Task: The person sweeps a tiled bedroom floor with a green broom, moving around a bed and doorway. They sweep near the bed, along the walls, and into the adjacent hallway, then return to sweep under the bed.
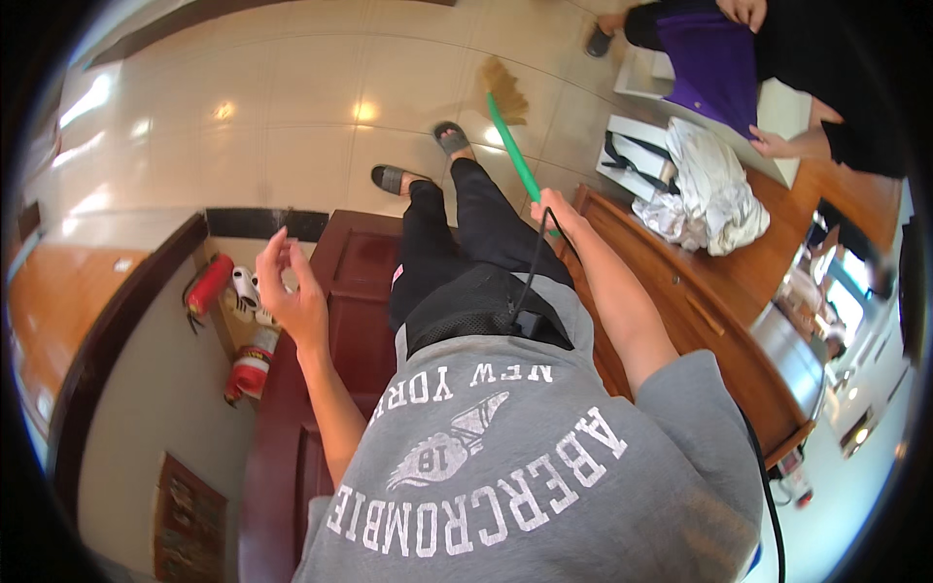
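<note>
My right hand (560, 211) grips the upper end of a broom's green handle (514, 146). The handle slants away to a tan bristle head (504, 89) on the tiled floor, just beyond my slippered feet. A black cable (536, 266) runs from the dark waist pack (474, 310) at my middle up to my right wrist. On the other side, my left hand (291, 284) is raised with fingers loosely curled and apart, holding nothing. Below it stands a dark red panelled wooden cabinet (357, 291).
A wooden desk (656, 291) flanks my right side, bearing heaped white cloth (711, 189) beside an open white box (634, 149). Past it another person holds up a purple cloth (714, 65). To my left are a red fire extinguisher (210, 283), white shoes (246, 288) and a low wall (146, 364).
</note>
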A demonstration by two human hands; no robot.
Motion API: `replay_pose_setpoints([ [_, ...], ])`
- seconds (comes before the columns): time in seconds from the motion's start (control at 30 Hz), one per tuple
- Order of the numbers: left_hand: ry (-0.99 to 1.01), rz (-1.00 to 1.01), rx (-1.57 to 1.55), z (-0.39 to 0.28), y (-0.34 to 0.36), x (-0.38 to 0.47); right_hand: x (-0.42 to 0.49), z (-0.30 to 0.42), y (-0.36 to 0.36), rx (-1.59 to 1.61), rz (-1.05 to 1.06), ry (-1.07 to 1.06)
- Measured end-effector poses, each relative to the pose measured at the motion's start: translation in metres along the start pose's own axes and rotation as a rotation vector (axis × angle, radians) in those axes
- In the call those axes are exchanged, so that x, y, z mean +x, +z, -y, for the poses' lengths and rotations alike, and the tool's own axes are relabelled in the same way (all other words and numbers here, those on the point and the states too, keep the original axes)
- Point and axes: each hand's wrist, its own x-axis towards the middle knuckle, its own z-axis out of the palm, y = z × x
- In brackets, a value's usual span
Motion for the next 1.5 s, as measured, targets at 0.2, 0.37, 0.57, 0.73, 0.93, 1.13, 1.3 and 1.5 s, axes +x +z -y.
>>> replay_pose_setpoints([
  [0.2, 0.03, -0.255, -0.016, -0.013, -0.022, 0.004, -0.004, 0.101, 0.008, -0.206, 0.152, -0.22],
  [0.37, -0.089, -0.437, -0.022, -0.018, -0.046, -0.027, 0.054, 0.182, 0.071, -0.3, 0.359, -0.312],
  [0.57, -0.158, -0.555, 0.081, -0.008, -0.075, -0.067, 0.062, 0.248, 0.075, -0.295, 0.336, -0.344],
  [0.73, -0.266, -0.647, 0.069, 0.012, -0.087, -0.09, 0.022, 0.252, 0.013, -0.385, 0.17, -0.442],
  [0.93, -0.32, -0.639, 0.024, 0.028, -0.082, -0.091, 0.076, 0.214, 0.006, -0.697, -0.085, -0.479],
  [1.13, -0.314, -0.578, 0.014, 0.042, -0.08, -0.077, 0.082, 0.266, 0.102, -0.694, 0.21, -0.401],
  [1.3, -0.308, -0.583, -0.051, 0.059, -0.088, -0.048, 0.08, 0.334, 0.137, -0.514, 0.271, -0.375],
  [1.5, -0.338, -0.592, -0.103, 0.096, -0.107, -0.021, 0.031, 0.456, 0.088, -0.487, 0.272, -0.509],
])
